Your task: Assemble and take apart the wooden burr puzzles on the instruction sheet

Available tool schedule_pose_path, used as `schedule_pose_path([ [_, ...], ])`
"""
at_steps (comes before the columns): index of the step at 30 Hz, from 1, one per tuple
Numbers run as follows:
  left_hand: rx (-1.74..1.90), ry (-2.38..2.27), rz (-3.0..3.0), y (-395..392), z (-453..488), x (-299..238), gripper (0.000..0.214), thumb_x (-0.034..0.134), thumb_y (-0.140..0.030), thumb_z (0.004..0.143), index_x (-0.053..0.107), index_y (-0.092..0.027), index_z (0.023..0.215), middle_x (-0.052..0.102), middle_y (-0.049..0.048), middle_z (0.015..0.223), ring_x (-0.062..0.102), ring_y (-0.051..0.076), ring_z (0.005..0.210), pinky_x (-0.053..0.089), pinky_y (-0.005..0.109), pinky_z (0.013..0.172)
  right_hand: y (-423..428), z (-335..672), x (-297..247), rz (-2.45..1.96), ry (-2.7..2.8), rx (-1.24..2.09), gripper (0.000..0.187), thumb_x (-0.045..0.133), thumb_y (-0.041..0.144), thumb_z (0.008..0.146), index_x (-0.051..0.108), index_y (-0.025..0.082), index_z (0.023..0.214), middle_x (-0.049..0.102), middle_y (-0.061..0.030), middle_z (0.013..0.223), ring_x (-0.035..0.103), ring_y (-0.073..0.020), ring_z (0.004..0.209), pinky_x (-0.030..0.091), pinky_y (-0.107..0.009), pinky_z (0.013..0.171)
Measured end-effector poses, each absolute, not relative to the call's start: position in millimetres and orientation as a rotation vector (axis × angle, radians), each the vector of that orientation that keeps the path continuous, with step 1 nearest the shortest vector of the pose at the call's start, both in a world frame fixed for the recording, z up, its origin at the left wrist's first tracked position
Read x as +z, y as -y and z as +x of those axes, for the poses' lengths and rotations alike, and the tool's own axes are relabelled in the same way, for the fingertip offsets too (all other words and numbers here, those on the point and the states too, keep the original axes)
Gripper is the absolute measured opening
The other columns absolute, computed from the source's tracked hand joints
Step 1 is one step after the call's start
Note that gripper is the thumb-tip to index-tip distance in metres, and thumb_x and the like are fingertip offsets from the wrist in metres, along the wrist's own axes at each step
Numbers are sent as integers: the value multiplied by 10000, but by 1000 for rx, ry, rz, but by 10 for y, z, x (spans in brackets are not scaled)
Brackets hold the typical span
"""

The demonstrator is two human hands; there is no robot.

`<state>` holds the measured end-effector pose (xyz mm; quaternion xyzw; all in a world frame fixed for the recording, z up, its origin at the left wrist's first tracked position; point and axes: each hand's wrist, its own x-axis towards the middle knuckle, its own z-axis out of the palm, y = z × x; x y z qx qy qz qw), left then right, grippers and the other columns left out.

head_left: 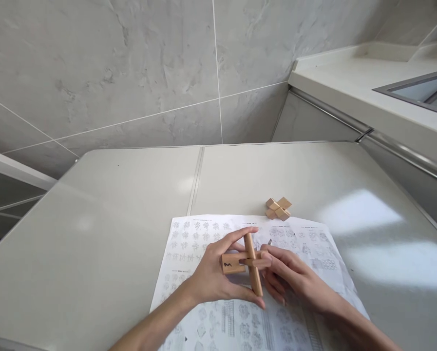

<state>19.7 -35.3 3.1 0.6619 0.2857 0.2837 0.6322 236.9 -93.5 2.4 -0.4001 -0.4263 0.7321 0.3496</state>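
Wooden pieces (255,277) between left grip (214,273) and right grip (290,274)

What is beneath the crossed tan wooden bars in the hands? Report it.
White paper printed with grey drawings, lying on a glossy off-white tabletop, shows around the bars. Whatever the bars, left hand and right hand cover cannot be seen.

From here, most of the left hand's (214,273) middle fingers are lost behind the wooden pieces (254,273); the right hand's (293,278) thumb covers one stick's end, so I can't tell how far it reaches; the printed sheet's (189,253) captions are too tiny to read, and its near edge runs out of sight below, as do both forearms (160,312); rightward, the dark-framed panel (393,91) is cut off too.
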Motion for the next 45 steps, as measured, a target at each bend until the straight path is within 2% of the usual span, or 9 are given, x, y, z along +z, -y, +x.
schedule_pose_path([
  [3, 688, -678, 1462, 368, 197, 19, 1208, 1109, -328, 524, 492, -386, 1561, 577, 147, 1622, 742, 361, 1223, 519, 570, 1145, 939, 2363, 31, -1006, 1061, 1907, 532, 543, 679, 1079, 544, 209, 830, 511, 59, 598, 504, -96, 466, 363, -250, 521],
  [7, 638, -744, 1389, 388, 199, 5, 1139, 1112, -310, 516, 523, -319, 1491, 715, 150, 1418, 729, 380, 1233, 468, 594, 1175, 939, 2386, 4, -974, 1003, 1929, 476, 549, 607, 1104, 604, 195, 872, 578, 38, 592, 522, -103, 473, 429, -253, 559],
  [12, 623, -800, 1258, 413, 191, -12, 1185, 1119, -285, 488, 458, -346, 1469, 660, 145, 1462, 717, 373, 1262, 491, 556, 1138, 943, 2394, -101, -869, 945, 1974, 422, 559, 556, 1115, 653, 180, 947, 593, 42, 573, 487, -92, 448, 451, -242, 558],
  [14, 622, -800, 1269, 421, 188, -19, 1154, 1116, -276, 502, 451, -338, 1442, 744, 115, 1324, 726, 359, 1244, 468, 550, 1147, 941, 2394, -138, -824, 913, 1992, 403, 563, 535, 1117, 658, 178, 954, 581, 49, 556, 466, -86, 436, 438, -231, 543],
  [18, 653, -771, 1317, 415, 198, -5, 986, 1094, -309, 579, 488, -312, 1357, 819, 21, 951, 749, 325, 1156, 454, 518, 1129, 925, 2409, -151, -800, 878, 2038, 410, 567, 521, 1114, 686, 163, 952, 578, 40, 546, 448, -85, 419, 391, -216, 488],
  [24, 721, -749, 1373, 352, 237, 82, 520, 1061, -404, 633, 688, -215, 942, 763, 46, 993, 727, 256, 962, 544, 384, 911, 924, 2432, -155, -811, 883, 2035, 430, 585, 565, 1093, 675, 176, 935, 561, 46, 546, 443, -89, 422, 400, -212, 481],
  [31, 663, -862, 1253, 344, 210, 42, 395, 957, -453, 792, 658, -201, 851, 701, 14, 821, 659, 174, 788, 521, 310, 755, 911, 2409, -86, -798, 838, 2050, 421, 560, 554, 1106, 647, 174, 948, 578, 32, 612, 444, -88, 459, 408, -216, 503],
  [37, 688, -761, 1174, 326, 178, -1, 404, 989, -418, 755, 654, -199, 808, 686, 9, 814, 651, 161, 775, 518, 291, 722, 905, 2398, -67, -879, 752, 1992, 420, 595, 556, 1091, 661, 176, 925, 563, 29, 620, 427, -94, 490, 386, -226, 519],
  [45, 680, -786, 1252, 199, 92, 193, 465, 764, -645, 940, 689, -187, 936, 728, 49, 748, 639, 164, 643, 495, 291, 611, 883, 2451, -92, -880, 699, 1897, 400, 662, 551, 1050, 699, 171, 931, 516, 33, 623, 393, -100, 507, 341, -238, 501],
])
